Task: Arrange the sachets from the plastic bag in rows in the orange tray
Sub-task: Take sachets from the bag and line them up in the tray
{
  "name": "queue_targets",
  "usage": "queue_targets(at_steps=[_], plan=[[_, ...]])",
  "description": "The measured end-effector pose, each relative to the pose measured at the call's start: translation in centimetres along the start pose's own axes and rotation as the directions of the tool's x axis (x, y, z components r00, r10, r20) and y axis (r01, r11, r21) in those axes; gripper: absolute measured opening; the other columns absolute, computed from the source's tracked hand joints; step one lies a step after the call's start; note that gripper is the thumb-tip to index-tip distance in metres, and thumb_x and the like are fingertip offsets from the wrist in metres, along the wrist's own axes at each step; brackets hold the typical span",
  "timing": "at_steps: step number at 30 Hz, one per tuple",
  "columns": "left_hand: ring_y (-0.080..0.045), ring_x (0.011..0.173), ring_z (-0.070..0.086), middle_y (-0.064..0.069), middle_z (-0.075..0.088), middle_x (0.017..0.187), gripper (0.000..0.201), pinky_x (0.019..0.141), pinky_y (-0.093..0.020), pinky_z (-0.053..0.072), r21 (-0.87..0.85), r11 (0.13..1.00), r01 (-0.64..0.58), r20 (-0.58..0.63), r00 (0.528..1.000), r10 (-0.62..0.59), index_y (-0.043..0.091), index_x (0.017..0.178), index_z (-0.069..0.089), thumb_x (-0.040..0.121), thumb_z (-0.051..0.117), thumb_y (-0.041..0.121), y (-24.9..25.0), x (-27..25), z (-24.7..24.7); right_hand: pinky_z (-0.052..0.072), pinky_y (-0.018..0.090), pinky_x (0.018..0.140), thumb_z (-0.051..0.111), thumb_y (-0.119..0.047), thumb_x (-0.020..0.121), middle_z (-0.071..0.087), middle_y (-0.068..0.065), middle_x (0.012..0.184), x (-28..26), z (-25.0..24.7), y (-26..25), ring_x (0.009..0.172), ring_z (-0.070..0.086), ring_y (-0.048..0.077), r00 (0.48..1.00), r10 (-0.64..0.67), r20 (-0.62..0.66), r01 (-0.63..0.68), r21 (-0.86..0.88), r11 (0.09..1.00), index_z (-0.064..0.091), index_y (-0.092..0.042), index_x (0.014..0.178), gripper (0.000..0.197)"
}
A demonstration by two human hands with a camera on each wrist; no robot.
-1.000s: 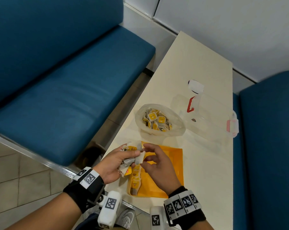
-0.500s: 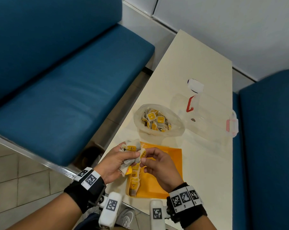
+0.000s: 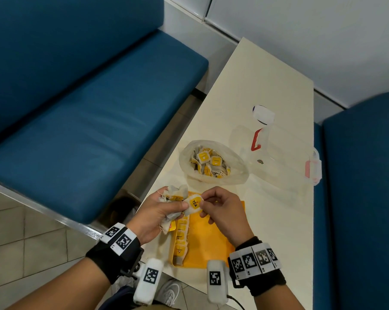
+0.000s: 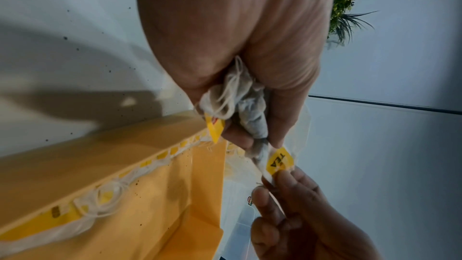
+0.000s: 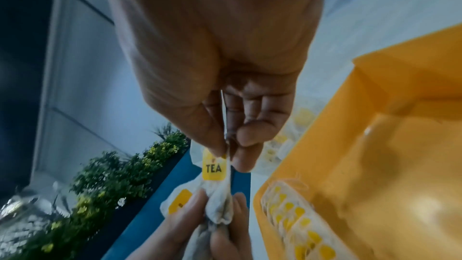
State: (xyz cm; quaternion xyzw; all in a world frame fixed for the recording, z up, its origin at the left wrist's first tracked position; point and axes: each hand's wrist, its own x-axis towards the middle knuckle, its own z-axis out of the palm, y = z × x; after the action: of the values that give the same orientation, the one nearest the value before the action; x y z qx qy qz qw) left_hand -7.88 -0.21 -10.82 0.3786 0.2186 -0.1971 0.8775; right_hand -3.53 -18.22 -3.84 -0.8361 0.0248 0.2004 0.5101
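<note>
- One sachet (image 3: pixel 194 205) is being pulled from the bunch (image 3: pixel 173 199) squeezed in the left hand (image 3: pixel 154 217), pinched by the right hand (image 3: pixel 220 211).
- Next, it should be laid beside the row (image 3: pixel 182 238) in the orange tray (image 3: pixel 211 242).

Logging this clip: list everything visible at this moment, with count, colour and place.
table: one, cream, between the seats
tray: one, orange, near table edge
row of sachets: one, white-yellow, along tray's left wall
plastic bag: one, clear, beyond tray, holding sachets
box: one, clear with red clips, right of bag
benches: two, blue, either side
bunch of sachets: white-yellow, in left hand
TEA sachet: one, between both hands
left hand: grips bunch
right hand: pinches TEA sachet
</note>
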Motion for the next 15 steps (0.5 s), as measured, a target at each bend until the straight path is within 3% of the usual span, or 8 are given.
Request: queue_targets(at_steps=[3,6,9,15], plan=[[-0.042,0.107,0.069,-0.029,0.069,0.119,0.050,0.098,-0.053,0.052,0.028,1.000,-0.013,-0.031,0.999,0.014,-0.002,0.124,0.062,0.077,0.080,-0.003,0.0,0.2,-0.4,0.048,0.022,0.055,0.072,-0.006,0.081,0.069,-0.004,0.071,0.5,-0.6,0.0,0.061,0.064,0.010,0.995,-0.081,-0.060,0.068,-0.201,0.977,0.068,-0.021,0.077,0.016],[-0.035,0.098,0.073,-0.025,0.072,0.111,0.046,0.085,-0.043,0.060,0.033,0.999,-0.025,-0.087,0.996,0.028,-0.001,0.120,0.063,0.077,0.079,-0.004,0.0,0.3,-0.7,0.047,0.010,0.065,0.072,-0.005,0.079,0.067,-0.009,0.081,0.8,-1.2,-0.1,0.071,0.060,0.003,0.983,-0.171,-0.070,0.133,-0.369,0.920,0.068,-0.022,0.076,0.017],[-0.031,0.092,0.074,-0.021,0.075,0.104,0.045,0.072,-0.035,0.061,0.028,0.999,-0.040,-0.135,0.990,0.043,-0.002,0.120,0.062,0.078,0.078,-0.004,0.0,0.2,-1.0,0.049,0.020,0.070,0.070,-0.009,0.083,0.061,-0.006,0.085,1.5,-1.5,0.4,0.075,0.057,0.005,0.975,-0.221,-0.028,0.173,-0.530,0.830,0.070,-0.021,0.081,0.012],[-0.031,0.095,0.075,-0.017,0.077,0.103,0.043,0.075,-0.036,0.061,0.128,0.989,-0.077,-0.205,0.973,0.102,0.000,0.116,0.065,0.077,0.082,-0.001,-0.6,0.2,-1.4,0.050,0.032,0.072,0.062,-0.016,0.089,0.060,-0.002,0.093,2.5,-1.0,1.8,0.086,0.059,0.016,0.986,-0.157,0.060,0.154,-0.701,0.696,0.074,-0.019,0.092,0.013]])
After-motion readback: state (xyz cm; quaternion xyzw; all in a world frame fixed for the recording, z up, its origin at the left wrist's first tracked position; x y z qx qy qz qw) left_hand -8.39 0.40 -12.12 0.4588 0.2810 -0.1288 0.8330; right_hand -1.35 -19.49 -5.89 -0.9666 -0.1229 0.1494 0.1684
